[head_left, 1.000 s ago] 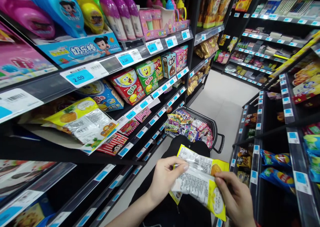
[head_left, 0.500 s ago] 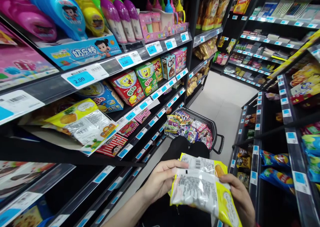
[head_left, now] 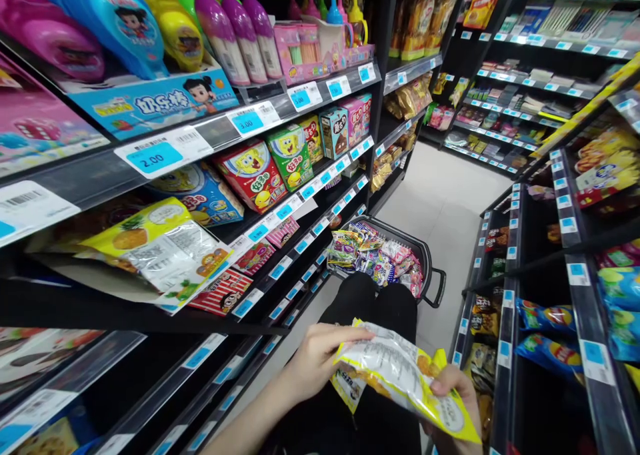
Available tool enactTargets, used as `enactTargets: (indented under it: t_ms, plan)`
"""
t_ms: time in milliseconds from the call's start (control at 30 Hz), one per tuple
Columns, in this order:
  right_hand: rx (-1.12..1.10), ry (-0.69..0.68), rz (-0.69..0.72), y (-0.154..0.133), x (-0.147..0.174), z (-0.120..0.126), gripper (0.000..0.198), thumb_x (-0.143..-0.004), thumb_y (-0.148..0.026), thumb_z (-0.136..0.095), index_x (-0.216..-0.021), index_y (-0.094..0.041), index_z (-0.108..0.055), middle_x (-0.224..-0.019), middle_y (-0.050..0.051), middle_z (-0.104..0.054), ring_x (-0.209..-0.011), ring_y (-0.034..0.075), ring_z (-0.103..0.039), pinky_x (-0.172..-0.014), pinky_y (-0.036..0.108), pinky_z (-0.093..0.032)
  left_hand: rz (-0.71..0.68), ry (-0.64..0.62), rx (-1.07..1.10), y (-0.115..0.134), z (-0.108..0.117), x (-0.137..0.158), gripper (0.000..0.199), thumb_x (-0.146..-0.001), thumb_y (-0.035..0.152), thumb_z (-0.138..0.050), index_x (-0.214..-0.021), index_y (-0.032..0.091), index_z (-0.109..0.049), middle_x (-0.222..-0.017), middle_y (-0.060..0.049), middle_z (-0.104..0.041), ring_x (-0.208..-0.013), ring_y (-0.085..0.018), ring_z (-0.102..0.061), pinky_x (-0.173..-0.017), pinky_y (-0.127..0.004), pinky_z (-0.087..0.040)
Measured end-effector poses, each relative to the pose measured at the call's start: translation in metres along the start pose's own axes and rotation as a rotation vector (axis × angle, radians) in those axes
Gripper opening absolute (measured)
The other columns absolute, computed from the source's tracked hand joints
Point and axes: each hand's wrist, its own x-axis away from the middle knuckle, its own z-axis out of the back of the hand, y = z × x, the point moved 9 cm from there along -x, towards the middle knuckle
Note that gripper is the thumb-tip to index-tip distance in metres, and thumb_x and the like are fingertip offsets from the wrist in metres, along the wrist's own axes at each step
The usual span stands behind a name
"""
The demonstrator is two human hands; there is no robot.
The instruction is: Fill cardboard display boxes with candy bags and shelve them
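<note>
Above my lap, a yellow and white snack bag [head_left: 395, 358] with printed text is held between both hands. My left hand [head_left: 317, 358] grips its left end, fingers lying over the top. A yellow corner of packaging [head_left: 349, 389] shows beneath that end; whether it belongs to a second bag I cannot tell. At the right end, my right hand [head_left: 457, 398] pinches the bag with the thumb on top, its other fingers partly hidden. To the left, a similar yellow pineapple snack bag [head_left: 155, 251] lies in an open carton on the shelf.
Beyond my knees, a black basket [head_left: 429, 258] full of small colourful packets stands on the floor. A shelf rack [head_left: 200, 145] with price tags and boxed snacks runs along the left. Another rack [head_left: 510, 335] with bagged snacks borders the aisle on the right.
The bag in my hands has tilted, its printed face turning and its left end rising slightly. A yellow corner now shows beneath it. The view has shifted slightly.
</note>
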Motion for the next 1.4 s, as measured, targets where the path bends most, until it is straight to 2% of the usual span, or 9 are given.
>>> enactTargets:
  t_ms: [133, 267, 533, 767, 933, 1033, 1233, 1300, 1400]
  plan:
    - [0.350, 0.203, 0.197, -0.020, 0.004, 0.021, 0.024, -0.057, -0.044, -0.085, -0.064, -0.025, -0.073, -0.053, -0.002, -0.064, -0.033, 0.008, -0.045, -0.034, 0.020, -0.036, -0.112, 0.143, -0.197, 0.012, 0.013, -0.003, 0.027, -0.094, 0.029, -0.050, -0.087, 0.017, -0.073, -0.063, -0.004, -0.062, -0.064, -0.017, -0.055, -0.064, -0.028, -0.046]
    - [0.792, 0.335, 0.538, -0.056, 0.013, 0.015, 0.027, -0.074, -0.043, -0.073, -0.062, -0.019, -0.071, -0.057, 0.002, -0.060, -0.054, 0.014, -0.053, -0.054, 0.024, -0.043, 0.154, 0.150, -0.099, -0.005, 0.017, -0.008, 0.035, -0.091, 0.038, -0.052, -0.072, 0.015, -0.068, -0.085, -0.008, -0.059, -0.084, -0.021, -0.057, -0.075, -0.030, -0.047]
    - [0.700, 0.044, 0.166, -0.027, -0.012, 0.025, 0.039, -0.077, -0.048, -0.066, -0.054, -0.019, -0.055, -0.059, 0.000, -0.047, -0.054, 0.013, -0.043, -0.049, 0.023, -0.040, 0.656, -0.002, 0.357, -0.037, -0.011, 0.016, 0.049, -0.087, 0.055, -0.047, -0.069, 0.012, -0.062, -0.064, -0.003, -0.059, -0.061, -0.017, -0.053, -0.057, -0.025, -0.041]
    - [0.718, 0.069, 0.197, -0.033, -0.009, 0.021, 0.036, -0.079, -0.045, -0.065, -0.055, -0.019, -0.061, -0.060, 0.001, -0.054, -0.058, 0.014, -0.051, -0.055, 0.021, -0.045, 0.455, -0.057, 0.238, -0.019, -0.005, 0.004, 0.044, -0.094, 0.045, -0.041, -0.075, 0.014, -0.065, -0.080, -0.006, -0.063, -0.074, -0.018, -0.057, -0.070, -0.026, -0.045]
    - [0.981, 0.015, 0.532, -0.065, -0.002, 0.007, 0.023, -0.081, -0.033, -0.066, -0.062, -0.021, -0.071, -0.054, 0.000, -0.060, -0.048, 0.012, -0.054, -0.047, 0.019, -0.043, 0.178, 0.028, -0.176, -0.005, 0.015, 0.000, 0.046, -0.095, 0.040, -0.040, -0.066, 0.015, -0.066, -0.078, -0.006, -0.056, -0.070, -0.017, -0.053, -0.065, -0.025, -0.043]
    - [1.028, -0.146, 0.716, -0.077, 0.006, -0.007, 0.014, -0.084, -0.024, -0.064, -0.086, -0.025, -0.077, -0.071, 0.002, -0.074, -0.059, 0.015, -0.067, -0.053, 0.019, -0.050, 0.090, 0.014, -0.191, -0.004, 0.018, 0.002, 0.038, -0.097, 0.035, -0.041, -0.089, 0.017, -0.073, -0.077, -0.006, -0.063, -0.065, -0.015, -0.057, -0.060, -0.024, -0.041]
    - [0.847, -0.240, 0.767, -0.080, 0.010, -0.012, 0.043, -0.090, -0.056, -0.047, -0.097, -0.026, -0.076, -0.089, 0.007, -0.077, -0.079, 0.022, -0.073, -0.066, 0.025, -0.056, 0.154, 0.023, 0.254, -0.011, 0.017, 0.009, 0.047, -0.091, 0.052, -0.045, -0.113, 0.019, -0.071, -0.099, -0.011, -0.072, -0.087, -0.024, -0.066, -0.076, -0.030, -0.048]
    - [0.846, -0.157, 0.773, -0.080, 0.008, -0.010, 0.026, -0.085, -0.047, -0.062, -0.089, -0.025, -0.077, -0.081, 0.005, -0.076, -0.071, 0.019, -0.072, -0.062, 0.022, -0.055, 0.198, 0.086, 0.367, -0.016, 0.014, 0.011, 0.058, -0.085, 0.063, -0.046, -0.100, 0.015, -0.075, -0.091, -0.012, -0.074, -0.080, -0.025, -0.067, -0.070, -0.031, -0.049]
    - [0.870, -0.083, 0.744, -0.073, 0.004, -0.013, 0.004, -0.073, -0.021, -0.076, -0.074, -0.023, -0.073, -0.067, 0.001, -0.072, -0.060, 0.015, -0.067, -0.057, 0.020, -0.053, 0.417, 0.260, 0.456, -0.036, 0.011, 0.017, 0.037, -0.071, 0.050, -0.073, -0.078, 0.014, -0.072, -0.070, -0.007, -0.072, -0.062, -0.018, -0.064, -0.058, -0.024, -0.046]
